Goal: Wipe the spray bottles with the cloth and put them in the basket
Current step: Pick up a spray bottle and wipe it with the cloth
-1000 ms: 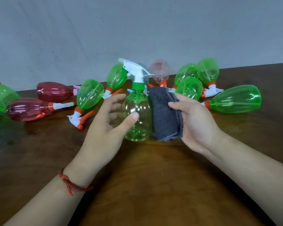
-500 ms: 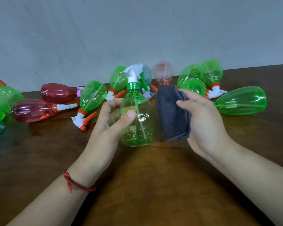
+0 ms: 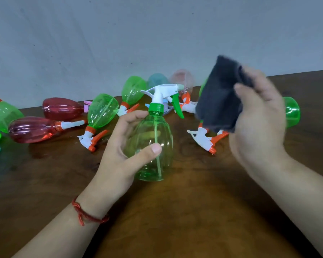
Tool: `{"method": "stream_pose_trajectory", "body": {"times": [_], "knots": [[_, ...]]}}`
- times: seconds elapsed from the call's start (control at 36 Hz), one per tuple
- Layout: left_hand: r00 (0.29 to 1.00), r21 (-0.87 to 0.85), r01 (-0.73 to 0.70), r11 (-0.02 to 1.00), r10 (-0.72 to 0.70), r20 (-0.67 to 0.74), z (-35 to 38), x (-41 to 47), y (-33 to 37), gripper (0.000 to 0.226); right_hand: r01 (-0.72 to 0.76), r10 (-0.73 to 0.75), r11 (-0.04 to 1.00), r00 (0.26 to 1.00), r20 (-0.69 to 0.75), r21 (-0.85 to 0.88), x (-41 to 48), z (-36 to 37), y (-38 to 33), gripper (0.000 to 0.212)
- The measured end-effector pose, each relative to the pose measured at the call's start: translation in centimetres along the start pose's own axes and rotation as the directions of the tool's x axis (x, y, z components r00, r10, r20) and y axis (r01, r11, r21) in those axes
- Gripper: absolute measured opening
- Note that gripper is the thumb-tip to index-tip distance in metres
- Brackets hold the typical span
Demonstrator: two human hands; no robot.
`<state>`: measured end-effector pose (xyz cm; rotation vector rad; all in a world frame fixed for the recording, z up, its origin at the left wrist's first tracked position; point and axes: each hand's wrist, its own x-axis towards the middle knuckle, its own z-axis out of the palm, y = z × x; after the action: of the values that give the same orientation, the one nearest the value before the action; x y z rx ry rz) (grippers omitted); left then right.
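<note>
Wiping step: left hand (image 3: 123, 151) grips upright green spray bottle (image 3: 153, 146), right hand (image 3: 257, 116) clutches grey cloth (image 3: 218, 97) clear of it; next, cloth to bottle body.

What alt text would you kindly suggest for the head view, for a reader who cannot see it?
A left hand grips an upright green spray bottle while the right hand holds a folded dark grey cloth raised beside it, not touching. More green and red spray bottles lie on the wooden table behind.
</note>
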<state>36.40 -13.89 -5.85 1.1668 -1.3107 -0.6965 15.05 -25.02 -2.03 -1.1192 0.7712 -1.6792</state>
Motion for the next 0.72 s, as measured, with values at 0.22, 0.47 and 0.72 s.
{"method": "stream_pose_trajectory", "body": {"times": [0.22, 0.47, 0.72], "knots": [[0.992, 0.006, 0.011, 1.000, -0.011, 0.125, 1.3, -0.4, 0.4, 0.066, 0.384, -0.165, 0.821, 0.868, 0.468, -0.422, -1.5, 0.4, 2.1, 0.048], [0.993, 0.036, 0.034, 0.999, -0.038, 0.113, 1.9, -0.5, 0.3, 0.058, 0.708, -0.205, 0.576, 0.608, 0.767, -0.408, -2.7, 1.1, 2.3, 0.046], [0.999, -0.118, 0.045, 0.992, -0.041, 0.035, 1.2, -0.3, 0.3, 0.064, 0.702, -0.184, 0.583, 0.604, 0.775, -0.409, -0.7, -0.6, 1.9, 0.049]]}}
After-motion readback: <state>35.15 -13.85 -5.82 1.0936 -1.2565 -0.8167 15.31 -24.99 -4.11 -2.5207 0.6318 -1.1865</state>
